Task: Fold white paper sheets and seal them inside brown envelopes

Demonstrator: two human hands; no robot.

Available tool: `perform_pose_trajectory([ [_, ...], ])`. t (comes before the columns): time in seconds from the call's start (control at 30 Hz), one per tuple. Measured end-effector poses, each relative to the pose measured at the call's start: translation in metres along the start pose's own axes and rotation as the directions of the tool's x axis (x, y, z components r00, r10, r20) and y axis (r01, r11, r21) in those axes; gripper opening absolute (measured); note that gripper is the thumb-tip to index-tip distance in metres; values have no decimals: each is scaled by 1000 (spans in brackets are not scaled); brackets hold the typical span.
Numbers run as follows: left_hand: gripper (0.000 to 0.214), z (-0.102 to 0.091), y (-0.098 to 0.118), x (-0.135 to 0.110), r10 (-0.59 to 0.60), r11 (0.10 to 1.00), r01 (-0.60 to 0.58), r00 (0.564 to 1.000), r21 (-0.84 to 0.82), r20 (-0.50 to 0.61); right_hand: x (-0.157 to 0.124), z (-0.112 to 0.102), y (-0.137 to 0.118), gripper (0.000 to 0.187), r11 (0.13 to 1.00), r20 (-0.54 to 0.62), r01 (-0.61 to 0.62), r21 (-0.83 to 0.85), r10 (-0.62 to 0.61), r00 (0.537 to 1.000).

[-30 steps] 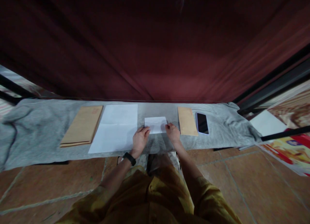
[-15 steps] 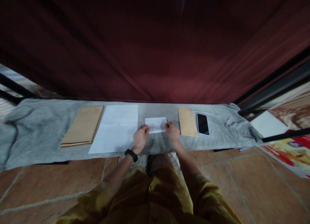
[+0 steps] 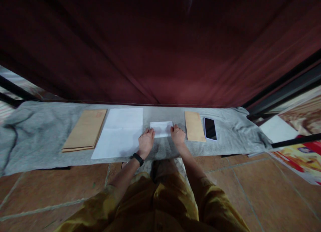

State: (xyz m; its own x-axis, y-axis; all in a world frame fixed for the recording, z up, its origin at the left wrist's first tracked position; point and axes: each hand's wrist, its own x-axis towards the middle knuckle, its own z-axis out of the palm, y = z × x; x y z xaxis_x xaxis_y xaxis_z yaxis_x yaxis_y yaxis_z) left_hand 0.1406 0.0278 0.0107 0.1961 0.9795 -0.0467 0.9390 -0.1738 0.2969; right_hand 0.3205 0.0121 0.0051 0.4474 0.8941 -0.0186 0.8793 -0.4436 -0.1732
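Note:
A small folded sheet of white paper (image 3: 162, 129) lies on the grey cloth in front of me. My left hand (image 3: 146, 140), with a black band on its wrist, is closed on the paper's left edge. At the opposite edge my right hand (image 3: 178, 135) has its fingers pressed together on the paper. Left of my hands lie larger white sheets (image 3: 120, 133) with a crease across the middle. A brown envelope (image 3: 195, 126) rests to the right of my right hand.
A stack of brown envelopes (image 3: 85, 130) lies at the left on the grey cloth (image 3: 233, 131). A phone (image 3: 210, 128) with a dark screen is beside the single envelope. A dark red curtain (image 3: 160, 58) hangs behind; dark metal bars (image 3: 283, 88) stand at the right.
The fingers of my left hand have shifted slightly upward at the paper's left edge. My right hand has moved a touch up and left; the folded paper stays in place.

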Motion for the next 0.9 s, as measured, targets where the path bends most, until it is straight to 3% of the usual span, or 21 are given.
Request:
perform_pose_trajectory([
  [0.3,40,0,3,-7,74,996,-72,997,58,-37,6,2,-2,32,998,-18,46,-46,-47,999],
  [0.63,43,0,5,-6,65,996,-65,998,61,-6,10,4,-5,34,996,-11,62,-67,-62,998],
  [0.9,38,2,5,-7,167,979,-168,986,119,15,11,14,-2,33,991,-107,118,-59,-123,987],
])
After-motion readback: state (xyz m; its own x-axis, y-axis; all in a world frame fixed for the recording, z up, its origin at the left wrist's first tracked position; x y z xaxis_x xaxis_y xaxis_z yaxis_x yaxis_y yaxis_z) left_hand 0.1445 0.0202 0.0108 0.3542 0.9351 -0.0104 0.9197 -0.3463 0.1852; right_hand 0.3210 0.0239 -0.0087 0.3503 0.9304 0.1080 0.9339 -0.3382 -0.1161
